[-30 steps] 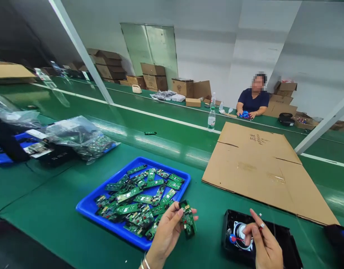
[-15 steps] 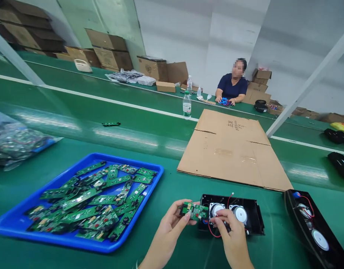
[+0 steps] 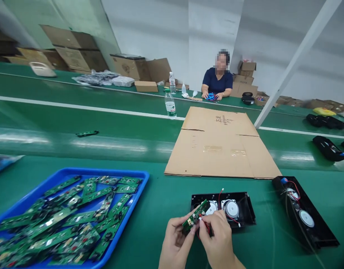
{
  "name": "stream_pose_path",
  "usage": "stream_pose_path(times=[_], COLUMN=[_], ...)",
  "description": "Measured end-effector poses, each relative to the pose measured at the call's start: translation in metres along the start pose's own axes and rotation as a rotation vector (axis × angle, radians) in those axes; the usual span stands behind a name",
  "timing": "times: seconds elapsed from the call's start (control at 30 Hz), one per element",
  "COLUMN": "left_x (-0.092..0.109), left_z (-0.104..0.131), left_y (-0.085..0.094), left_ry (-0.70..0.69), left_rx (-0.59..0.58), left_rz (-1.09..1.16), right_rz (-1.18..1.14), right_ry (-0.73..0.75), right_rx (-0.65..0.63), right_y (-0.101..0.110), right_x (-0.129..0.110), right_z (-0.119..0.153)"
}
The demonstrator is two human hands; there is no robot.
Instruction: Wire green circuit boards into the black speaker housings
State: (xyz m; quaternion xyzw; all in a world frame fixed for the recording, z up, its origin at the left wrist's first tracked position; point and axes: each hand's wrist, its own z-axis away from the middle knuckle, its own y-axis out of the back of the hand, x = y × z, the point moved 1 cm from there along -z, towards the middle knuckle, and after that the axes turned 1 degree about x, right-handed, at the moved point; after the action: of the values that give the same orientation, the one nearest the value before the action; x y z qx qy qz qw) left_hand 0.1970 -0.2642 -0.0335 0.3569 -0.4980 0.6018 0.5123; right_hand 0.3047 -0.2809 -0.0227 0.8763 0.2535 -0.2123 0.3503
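Observation:
My left hand [image 3: 176, 239] grips a green circuit board [image 3: 196, 216] by its lower left end and holds it tilted. My right hand [image 3: 219, 236] is closed in a pinch at the board's edge, on a small white wire connector [image 3: 200, 218] with red wire close by. Just behind both hands lies an open black speaker housing [image 3: 244, 203] with two round speakers. The right speaker [image 3: 230, 209] is in plain sight, while the board and fingers partly cover the left one [image 3: 211, 206]. A thin lead with a white plug [image 3: 221, 190] sticks up at the housing's back edge.
A blue tray [image 3: 127, 224] heaped with circuit boards stands at left. A second speaker housing [image 3: 306, 216] lies at right, and flattened cardboard [image 3: 219, 149] lies ahead. One loose board [image 3: 87, 133] is on the belt, near a water bottle [image 3: 170, 104]. A co-worker [image 3: 217, 82] sits opposite.
The board has been turned from nearly level to a steep tilt. My right hand has come left from over the speakers to the board's edge. The view has shifted right.

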Motion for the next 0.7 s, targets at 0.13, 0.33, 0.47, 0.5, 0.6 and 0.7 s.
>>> stream_pose_path(times=[0.13,0.33,0.47,0.5,0.6,0.7], left_x=[0.006,0.018,0.02,0.02,0.018,0.014], left_z=[0.002,-0.001,-0.001,0.0,0.003,0.004], left_y=[-0.003,-0.004,-0.004,-0.004,-0.006,-0.006], left_ry=[-0.026,0.068,0.084,0.084,0.065,0.045], left_rx=[-0.044,-0.1,-0.116,-0.121,-0.123,-0.132], left_rz=[0.066,-0.05,-0.042,-0.038,-0.023,-0.008], right_rz=[0.001,-0.018,-0.011,-0.005,0.023,0.053], right_ry=[-0.035,-0.063,-0.084,-0.074,-0.028,0.007], right_rx=[-0.015,-0.011,-0.014,-0.016,-0.008,-0.01], right_y=[0.001,0.002,0.004,0.004,0.004,0.004], right_x=[0.001,0.002,0.004,0.004,0.004,0.005], right_z=[0.0,0.002,0.002,0.002,0.001,0.001])
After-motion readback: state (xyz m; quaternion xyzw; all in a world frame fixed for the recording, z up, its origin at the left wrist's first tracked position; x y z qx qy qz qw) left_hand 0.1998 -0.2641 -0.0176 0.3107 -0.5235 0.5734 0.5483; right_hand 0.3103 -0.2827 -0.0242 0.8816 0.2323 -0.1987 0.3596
